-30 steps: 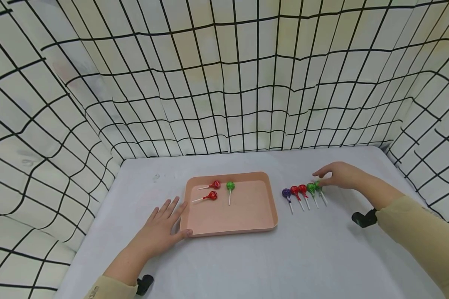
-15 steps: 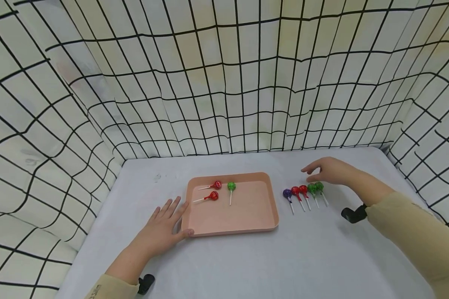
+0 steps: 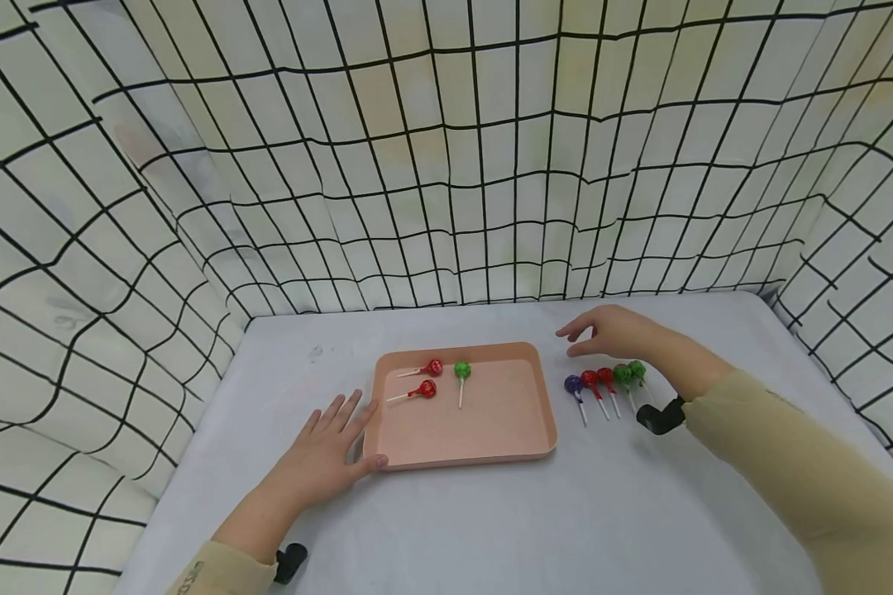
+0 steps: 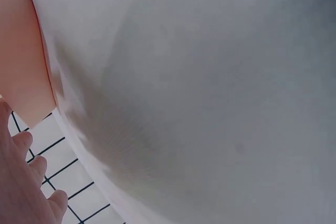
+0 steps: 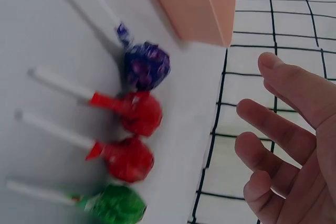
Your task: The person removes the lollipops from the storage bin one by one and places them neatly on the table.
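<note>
With fingers spread, my left hand (image 3: 323,459) rests against the left edge of a pink tray (image 3: 484,430). Inside the tray lie two red lollipops (image 3: 427,387) and one green lollipop (image 3: 462,371). My right hand (image 3: 613,332) hovers above and behind a row of lollipops to the right of the tray, holding nothing, its fingers loosely bent. From left to right the row has a purple lollipop (image 5: 147,65), two red lollipops (image 5: 140,114) and two green ones (image 3: 623,374). Their heads point away from me, and the right wrist partly covers the green sticks.
A white cloth-covered table (image 3: 491,529) carries everything. White walls with a black grid (image 3: 491,165) enclose it at the back and both sides. Small black wrist cameras (image 3: 661,416) sit at both cuffs.
My right hand has left the green lollipop at the row's right end and moved left across the row, toward the tray. The left hand stays against the tray.
</note>
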Motion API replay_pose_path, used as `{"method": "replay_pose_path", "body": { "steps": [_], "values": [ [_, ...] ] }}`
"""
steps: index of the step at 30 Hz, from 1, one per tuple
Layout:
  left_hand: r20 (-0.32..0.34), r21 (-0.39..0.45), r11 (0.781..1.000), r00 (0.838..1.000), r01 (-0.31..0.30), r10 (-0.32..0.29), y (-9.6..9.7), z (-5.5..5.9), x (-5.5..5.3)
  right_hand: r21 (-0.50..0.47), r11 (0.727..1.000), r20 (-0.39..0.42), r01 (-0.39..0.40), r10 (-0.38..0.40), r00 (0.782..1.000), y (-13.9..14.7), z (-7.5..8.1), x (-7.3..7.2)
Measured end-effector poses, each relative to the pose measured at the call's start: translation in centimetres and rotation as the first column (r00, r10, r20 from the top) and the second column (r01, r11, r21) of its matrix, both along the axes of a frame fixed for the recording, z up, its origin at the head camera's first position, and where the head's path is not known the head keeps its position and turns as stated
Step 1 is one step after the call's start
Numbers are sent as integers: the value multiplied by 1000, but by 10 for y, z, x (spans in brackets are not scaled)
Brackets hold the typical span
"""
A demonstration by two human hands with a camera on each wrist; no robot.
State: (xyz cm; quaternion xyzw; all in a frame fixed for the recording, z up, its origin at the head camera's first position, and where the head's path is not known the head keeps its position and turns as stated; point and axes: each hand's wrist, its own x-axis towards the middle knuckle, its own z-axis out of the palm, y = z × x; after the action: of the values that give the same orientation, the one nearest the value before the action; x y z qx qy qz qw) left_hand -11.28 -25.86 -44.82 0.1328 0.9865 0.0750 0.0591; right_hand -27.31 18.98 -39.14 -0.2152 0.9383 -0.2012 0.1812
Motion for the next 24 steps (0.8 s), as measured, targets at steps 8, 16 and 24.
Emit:
{"method": "replay_pose_path", "body": {
  "steps": [8, 16, 24],
  "values": [
    [11, -7, 1000, 1000, 4, -4, 0, 2, -1, -46, 998, 6, -40, 40, 999, -34, -1, -5],
    [10, -10, 1000, 1000, -2, 2, 0, 1, -2, -43, 997, 24, -70, 71, 997, -74, 0, -8],
    [-5, -3, 1000, 1000, 6, -6, 1, 2, -1, -21, 989, 27, -146, 147, 989, -109, -6, -12]
  ]
}}
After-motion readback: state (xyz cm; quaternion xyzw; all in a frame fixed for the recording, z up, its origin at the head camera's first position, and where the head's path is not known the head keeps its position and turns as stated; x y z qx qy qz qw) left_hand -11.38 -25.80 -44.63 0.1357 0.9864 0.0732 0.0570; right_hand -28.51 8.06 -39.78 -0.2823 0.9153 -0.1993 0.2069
